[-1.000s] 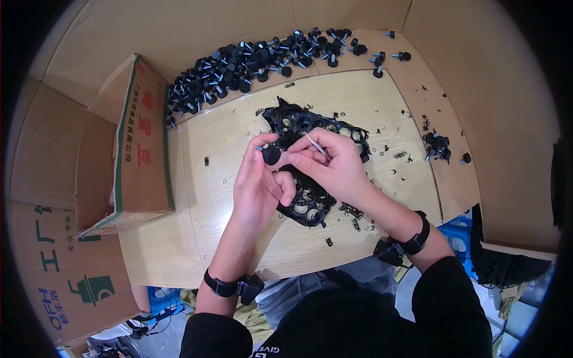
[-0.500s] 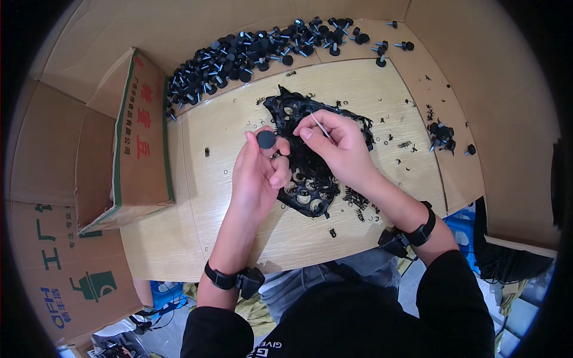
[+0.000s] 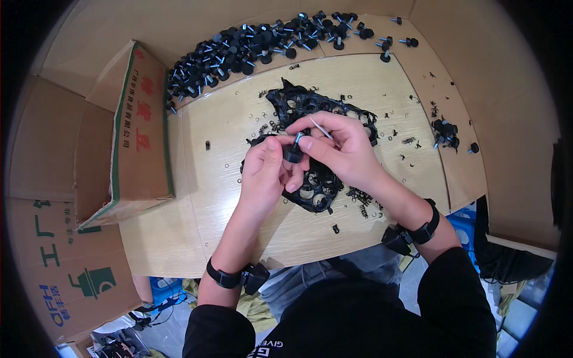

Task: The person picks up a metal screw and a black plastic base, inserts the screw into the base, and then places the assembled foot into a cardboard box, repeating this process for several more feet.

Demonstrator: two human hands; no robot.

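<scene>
Over the middle of the table my left hand (image 3: 262, 170) is closed round a black knob bolt (image 3: 292, 154), gripping its round head with the metal stud tilted upward. From the right my right hand (image 3: 349, 152) meets it, thumb and forefinger at the stud. A thin, pointed silver tool (image 3: 321, 127) sticks out between the fingers of that hand; its exact kind is unclear. Below both hands lies a torn black plastic sheet full of round holes (image 3: 292, 98), partly covered by them. Small black springs and rings (image 3: 360, 200) are scattered around it.
A large heap of black knob bolts (image 3: 239, 51) lines the far edge, with a few strays at the far right. An open cardboard box (image 3: 140, 131) stands on the left. At the right sits a small dark cluster (image 3: 444, 134). Cardboard walls (image 3: 489, 77) surround the table.
The knob bolt has turned from head-on to stud-up and moved right with my left hand. My right hand's fingers have come onto its stud; the hands were apart before.
</scene>
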